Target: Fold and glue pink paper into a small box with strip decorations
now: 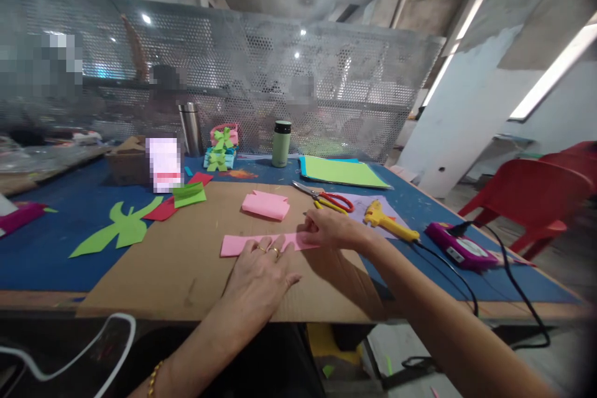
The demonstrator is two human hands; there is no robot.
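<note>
A long pink paper strip point(242, 244) lies flat on a brown cardboard sheet point(186, 261) in the middle of the table. My left hand point(263, 273) rests palm down on the strip's middle, fingers spread flat, with rings on two fingers. At the strip's right end my right hand point(329, 230) pinches the paper with closed fingers. Just behind the strip sits a folded pink paper piece point(265, 204).
Red-and-yellow scissors point(326, 198), a yellow glue gun point(389, 221) with a black cord and a purple device point(459, 247) lie to the right. Green paper cutouts point(119, 227), a green flask point(281, 144), paper sheets point(342, 171) and small gift boxes point(221, 149) stand behind. Red chairs point(536, 189) are at right.
</note>
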